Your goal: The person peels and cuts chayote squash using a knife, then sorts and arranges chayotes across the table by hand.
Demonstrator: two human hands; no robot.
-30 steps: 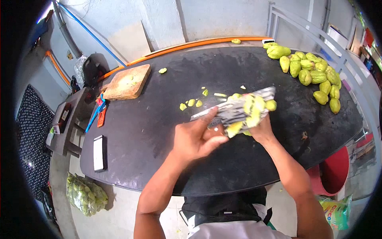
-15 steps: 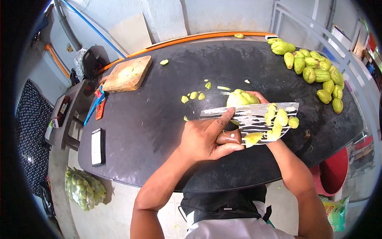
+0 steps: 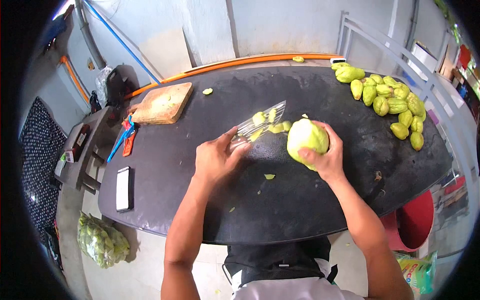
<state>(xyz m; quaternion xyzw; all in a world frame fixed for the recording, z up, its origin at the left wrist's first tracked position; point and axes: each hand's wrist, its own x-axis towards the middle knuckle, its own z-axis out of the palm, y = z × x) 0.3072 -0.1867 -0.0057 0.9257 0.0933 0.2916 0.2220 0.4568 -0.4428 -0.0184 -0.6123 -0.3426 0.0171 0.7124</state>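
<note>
My left hand is wrapped round the handle of a wide cleaver, whose blade points up and to the right. Several green peel pieces cling to the blade. To the right, my right hand grips a pale green chayote, its thumb across the lower front and its fingers on the far side. Blade and chayote are apart. A small green scrap lies on the black table below them.
Many green chayotes are piled at the back right. A wooden board lies at the back left, near an orange-handled tool. A phone rests near the left edge. Below stand a red bin and a bag of greens.
The cleaver has swung away from the chayote, up and to the left, with my left hand. My right hand now shows fully round the chayote, which the blade partly covered before.
</note>
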